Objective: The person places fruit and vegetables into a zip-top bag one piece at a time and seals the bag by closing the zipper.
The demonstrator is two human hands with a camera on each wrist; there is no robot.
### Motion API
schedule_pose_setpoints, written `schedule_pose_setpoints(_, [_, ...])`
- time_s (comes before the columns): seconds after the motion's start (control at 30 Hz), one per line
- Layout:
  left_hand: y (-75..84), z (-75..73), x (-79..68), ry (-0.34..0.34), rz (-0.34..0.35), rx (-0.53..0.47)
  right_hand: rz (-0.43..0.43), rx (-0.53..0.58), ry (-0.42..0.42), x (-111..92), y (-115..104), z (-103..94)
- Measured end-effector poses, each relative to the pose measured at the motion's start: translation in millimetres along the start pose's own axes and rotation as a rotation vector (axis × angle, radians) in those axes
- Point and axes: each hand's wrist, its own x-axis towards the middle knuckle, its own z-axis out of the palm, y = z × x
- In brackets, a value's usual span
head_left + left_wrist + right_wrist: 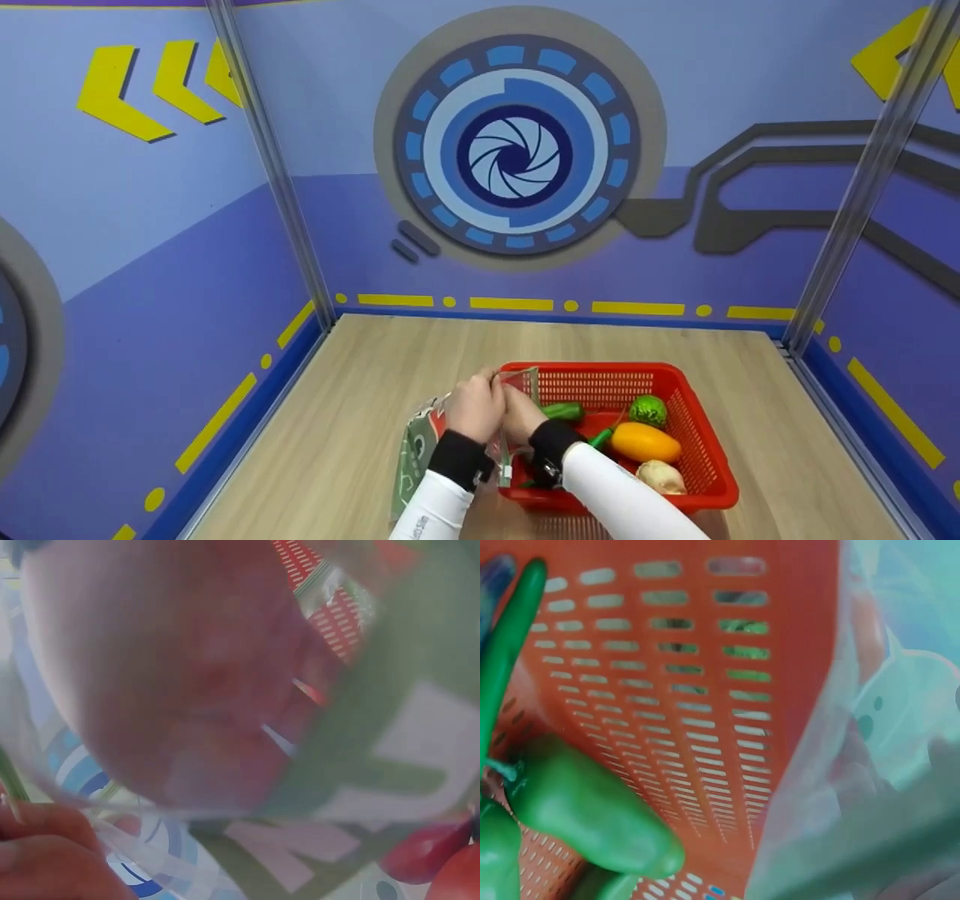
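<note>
My left hand (474, 409) is curled at the mouth of a clear plastic zip bag (412, 457) with green and white print. Against it, my right hand (519, 414) grips the same bag edge, though its fingertips are largely hidden. A white zip slider (506, 472) hangs at the lower end of the bag's top strip. The bag stands left of a red perforated basket (705, 435), its mouth overlapping the basket's left rim. Blurred skin and printed plastic fill much of the left wrist view, where reddish round produce (427, 851) appears at the lower right.
Inside the basket lie a green pepper (592, 810), a thin green chili (602, 437), a yellow-orange oblong vegetable (645, 442), a green textured ball (648, 410) and a pale mushroom-like piece (660, 477). The wooden table (300, 450) is bounded by blue printed walls (337, 225).
</note>
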Motion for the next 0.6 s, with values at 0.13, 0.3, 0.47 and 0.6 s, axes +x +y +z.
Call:
schedule_pose_setpoints(0.13, [0.7, 0.3, 0.0, -0.010, -0.006, -0.007, 0.230, 0.191, -0.055, -15.1, -49.9, -38.1])
schedule_pose_setpoints(0.3, [0.6, -1.1, -0.3, -0.057, -0.022, -0.006, 0.267, 0.260, -0.081, -28.0, -52.0, -49.3])
schedule_pose_setpoints(0.47, [0.6, -3.6, -0.3, -0.076, -0.031, 0.009, 0.252, 0.291, -0.096, -39.8, -45.7, -66.9])
schedule_pose_setpoints(0.6, [-0.5, -3.9, -0.4, -0.061, -0.020, 0.011, 0.262, 0.278, -0.104, -52.9, -40.0, -87.5])
